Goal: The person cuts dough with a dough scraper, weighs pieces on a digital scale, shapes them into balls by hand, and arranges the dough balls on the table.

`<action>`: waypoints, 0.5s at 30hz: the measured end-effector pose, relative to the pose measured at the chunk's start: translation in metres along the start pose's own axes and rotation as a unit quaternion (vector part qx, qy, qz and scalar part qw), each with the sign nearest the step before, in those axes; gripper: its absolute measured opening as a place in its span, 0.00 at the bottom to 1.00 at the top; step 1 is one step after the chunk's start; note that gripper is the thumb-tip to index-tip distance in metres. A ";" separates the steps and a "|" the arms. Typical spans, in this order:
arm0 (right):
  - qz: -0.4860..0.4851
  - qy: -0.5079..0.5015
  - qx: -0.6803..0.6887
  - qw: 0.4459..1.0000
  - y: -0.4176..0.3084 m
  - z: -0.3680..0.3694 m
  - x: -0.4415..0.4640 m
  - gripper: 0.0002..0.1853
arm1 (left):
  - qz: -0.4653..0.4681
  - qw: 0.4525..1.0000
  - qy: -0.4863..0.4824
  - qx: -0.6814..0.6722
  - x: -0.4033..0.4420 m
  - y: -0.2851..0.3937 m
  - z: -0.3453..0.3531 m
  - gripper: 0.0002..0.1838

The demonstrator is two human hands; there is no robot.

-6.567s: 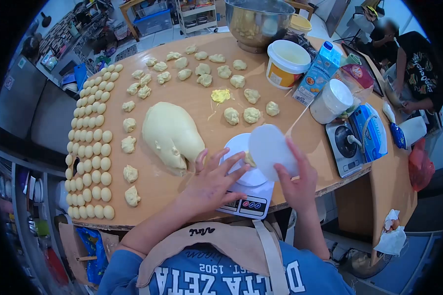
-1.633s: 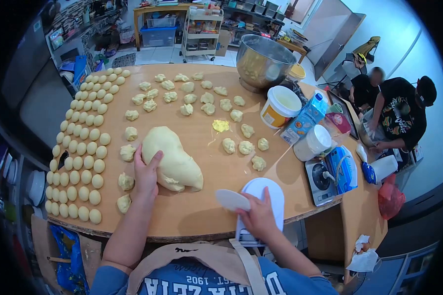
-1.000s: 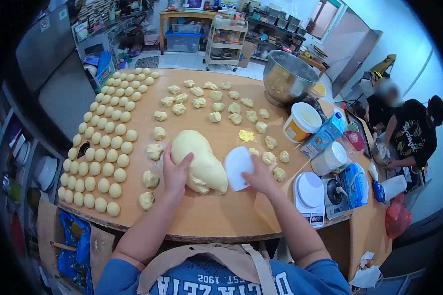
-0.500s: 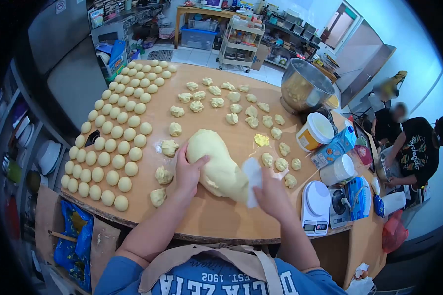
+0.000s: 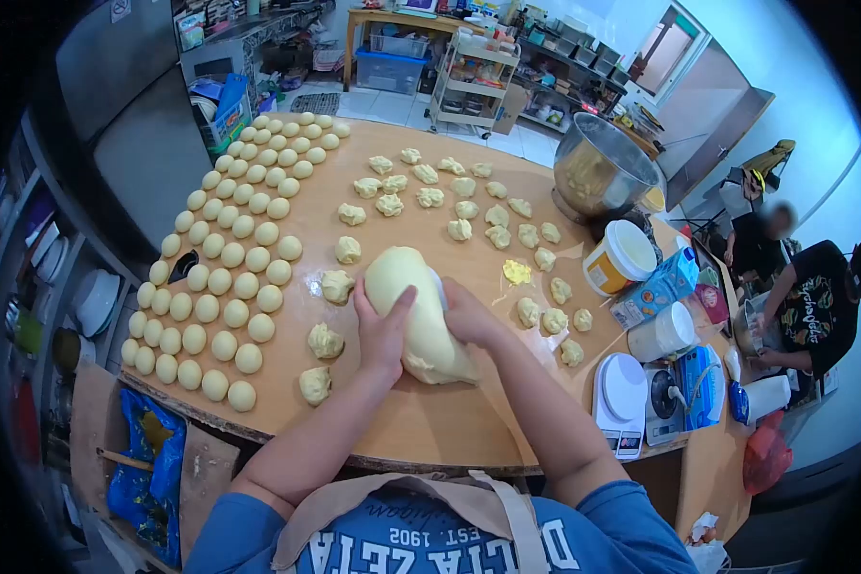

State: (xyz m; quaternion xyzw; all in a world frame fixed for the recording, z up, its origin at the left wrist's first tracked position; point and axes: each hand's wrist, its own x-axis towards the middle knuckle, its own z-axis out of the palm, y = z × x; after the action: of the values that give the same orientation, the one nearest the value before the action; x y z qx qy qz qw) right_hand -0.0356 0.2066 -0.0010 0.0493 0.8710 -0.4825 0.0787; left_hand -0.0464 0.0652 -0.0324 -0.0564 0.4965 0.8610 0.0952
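Observation:
A large pale dough mass [image 5: 421,330] lies on the wooden table in front of me. My left hand [image 5: 383,325] grips its left side, thumb on top and fingers partly hidden. At its right side my right hand [image 5: 466,311] is closed on a white scraper [image 5: 437,285], of which only a thin part shows between hand and dough. Rough dough pieces [image 5: 430,197] are scattered behind the mass, with several more to its left, such as one piece [image 5: 325,341]. Smooth dough balls [image 5: 247,285] stand in rows along the table's left side.
Right of the dough are a yellow smear [image 5: 517,273], a white scale [image 5: 622,392], a second scale [image 5: 662,407], a white tub [image 5: 665,330], a carton [image 5: 655,287], a bucket [image 5: 622,258] and a steel bowl [image 5: 605,167]. Two people [image 5: 813,297] are at the far right.
Earlier my right hand was over the white scale with the scraper; it came left to the dough's lower right end, then moved up along its right side. My left hand took hold of the dough.

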 end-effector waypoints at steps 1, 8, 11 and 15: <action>-0.109 0.041 -0.027 0.993 0.018 0.012 0.004 0.23 | -0.012 0.999 -0.014 -0.042 -0.001 0.004 0.000 0.48; -0.066 0.044 -0.392 0.917 -0.122 0.008 -0.055 0.13 | -0.164 0.929 -0.118 -0.310 -0.009 0.019 -0.018 0.41; -0.078 0.079 -0.378 0.919 -0.154 -0.010 -0.079 0.12 | -0.081 0.878 -0.267 -0.390 -0.005 0.021 -0.026 0.40; -0.180 0.235 -0.238 0.925 -0.137 -0.057 -0.096 0.13 | -0.009 0.804 -0.375 -0.461 0.011 0.026 -0.040 0.48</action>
State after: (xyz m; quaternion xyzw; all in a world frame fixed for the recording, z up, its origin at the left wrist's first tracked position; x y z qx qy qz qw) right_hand 0.0317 0.1809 0.1607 -0.0162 0.9479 -0.2415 -0.2073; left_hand -0.0625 0.0194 -0.0326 0.2286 -0.0342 0.9417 0.2445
